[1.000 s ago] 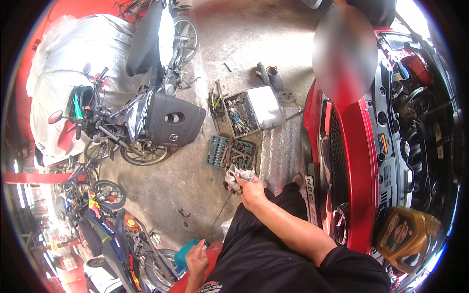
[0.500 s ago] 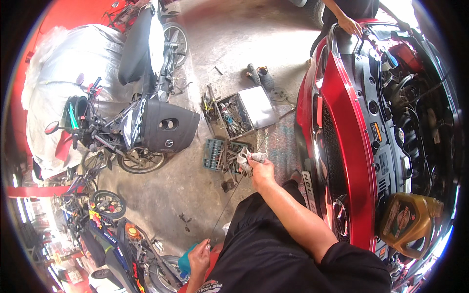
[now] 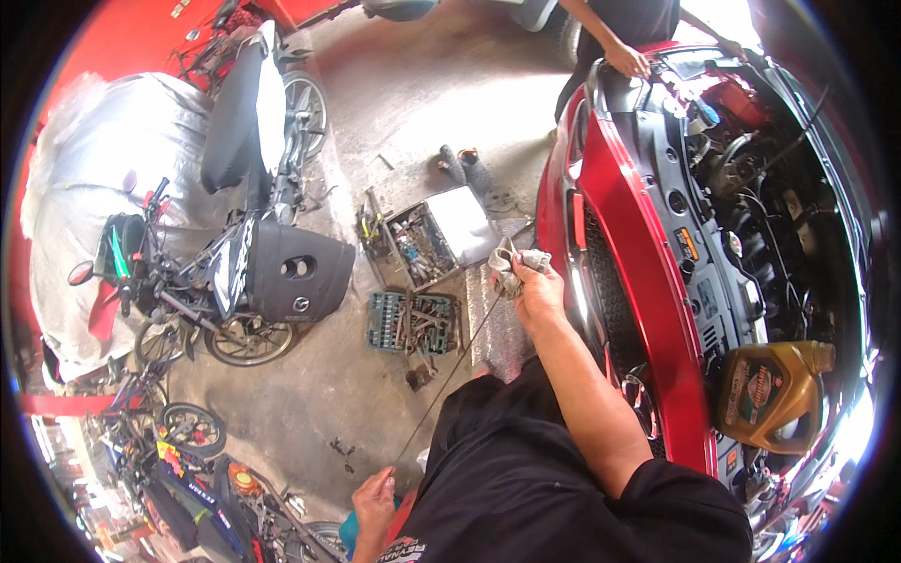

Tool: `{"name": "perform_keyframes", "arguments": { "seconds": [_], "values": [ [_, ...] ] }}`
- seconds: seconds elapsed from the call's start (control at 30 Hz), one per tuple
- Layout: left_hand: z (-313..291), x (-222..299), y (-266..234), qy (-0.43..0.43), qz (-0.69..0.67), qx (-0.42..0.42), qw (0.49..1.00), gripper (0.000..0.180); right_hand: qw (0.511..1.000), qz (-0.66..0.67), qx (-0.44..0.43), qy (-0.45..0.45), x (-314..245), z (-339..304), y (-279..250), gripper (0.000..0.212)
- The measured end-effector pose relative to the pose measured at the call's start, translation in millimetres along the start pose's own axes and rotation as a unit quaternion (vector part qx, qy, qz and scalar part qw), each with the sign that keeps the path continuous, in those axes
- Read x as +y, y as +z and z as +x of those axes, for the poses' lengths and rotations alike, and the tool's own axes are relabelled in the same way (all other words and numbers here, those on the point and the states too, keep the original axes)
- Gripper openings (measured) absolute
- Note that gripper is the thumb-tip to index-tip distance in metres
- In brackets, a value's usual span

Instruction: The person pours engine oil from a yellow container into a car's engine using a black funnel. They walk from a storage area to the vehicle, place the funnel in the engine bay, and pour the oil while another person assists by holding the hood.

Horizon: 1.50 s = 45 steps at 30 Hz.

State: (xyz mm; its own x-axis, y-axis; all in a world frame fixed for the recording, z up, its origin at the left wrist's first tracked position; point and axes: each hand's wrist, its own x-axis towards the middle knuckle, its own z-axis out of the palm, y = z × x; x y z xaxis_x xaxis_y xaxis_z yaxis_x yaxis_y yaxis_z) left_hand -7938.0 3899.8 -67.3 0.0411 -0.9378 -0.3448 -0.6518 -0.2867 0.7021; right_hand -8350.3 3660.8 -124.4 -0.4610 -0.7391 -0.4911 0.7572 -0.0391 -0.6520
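My right hand [image 3: 540, 298] is closed round a crumpled greyish-white rag [image 3: 508, 269], held out in front of the car's bumper. Low in the view my left hand [image 3: 374, 504] pinches the end of a long thin dipstick [image 3: 449, 383]. The dipstick slants up and to the right, and its far end reaches the rag; whether it passes inside the cloth is hidden. To my right stands a red car [image 3: 648, 244] with its engine bay [image 3: 760, 225] exposed. A gold oil jug [image 3: 774, 399] rests on the front of that bay.
On the floor ahead lie an open green socket set [image 3: 383, 324] and a metal toolbox [image 3: 427, 281] full of tools. Dark shoes [image 3: 465, 169] are beyond them. Motorcycles [image 3: 253, 272] line the left side. Another person's hand [image 3: 627, 61] rests on the car's far front corner.
My right hand has moved right and slightly up with the rag, away from my left hand along the dipstick. The view has shifted a little, so the surroundings sit further left.
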Motion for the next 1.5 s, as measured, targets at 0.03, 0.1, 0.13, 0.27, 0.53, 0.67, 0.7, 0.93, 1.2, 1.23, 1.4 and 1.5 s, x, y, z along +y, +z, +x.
{"name": "perform_keyframes", "arguments": {
  "seconds": [0.03, 0.1, 0.13, 0.27, 0.53, 0.67, 0.7, 0.93, 1.2, 1.23, 1.4, 1.5],
  "values": [
    [6, -3, 0, 0.001, -0.026, -0.005, 1.0, 0.022, 1.0, 0.011, -0.002, -0.022, -15, -5, 4, 0.012],
    [17, 9, -7, 0.066, -0.005, 0.004, 0.998, 0.022, 0.997, 0.044, -0.012, -0.058, -47, -15, 11, 0.012],
    [26, 18, -12, 0.102, 0.004, 0.004, 0.995, 0.022, 0.995, 0.061, -0.014, -0.081, -66, -20, 12, 0.012],
    [54, 38, -27, 0.192, 0.005, -0.017, 0.981, 0.022, 0.987, 0.056, -0.014, -0.152, -136, -40, 7, 0.016],
    [107, 73, -32, 0.257, -0.026, -0.101, 0.961, 0.02, 0.912, 0.113, 0.102, -0.382, -264, -53, -90, 0.015],
    [119, 105, -20, 0.38, 0.078, -0.099, 0.917, 0.025, 0.865, 0.115, 0.166, -0.459, -318, -87, -128, 0.01],
    [119, 127, -15, 0.377, 0.088, -0.115, 0.915, 0.024, 0.868, 0.094, 0.162, -0.461, -316, -91, -136, 0.009],
    [141, 227, 44, 0.486, 0.121, -0.126, 0.856, 0.023, 0.687, -0.272, 0.416, -0.53, -269, -61, -225, 0.019],
    [190, 280, 119, 0.461, 0.028, -0.183, 0.868, 0.021, 0.64, -0.6, 0.438, -0.198, -245, -69, -239, 0.065],
    [200, 283, 127, 0.474, 0.027, -0.181, 0.861, 0.022, 0.617, -0.629, 0.436, -0.182, -244, -77, -229, 0.068],
    [242, 326, 144, 0.445, 0.089, -0.253, 0.854, 0.02, 0.721, -0.412, 0.443, -0.336, -272, -97, -200, 0.07],
    [277, 352, 165, 0.432, 0.102, -0.307, 0.842, 0.02, 0.91, -0.05, 0.303, -0.279, -320, -72, -179, 0.042]
  ]
}}
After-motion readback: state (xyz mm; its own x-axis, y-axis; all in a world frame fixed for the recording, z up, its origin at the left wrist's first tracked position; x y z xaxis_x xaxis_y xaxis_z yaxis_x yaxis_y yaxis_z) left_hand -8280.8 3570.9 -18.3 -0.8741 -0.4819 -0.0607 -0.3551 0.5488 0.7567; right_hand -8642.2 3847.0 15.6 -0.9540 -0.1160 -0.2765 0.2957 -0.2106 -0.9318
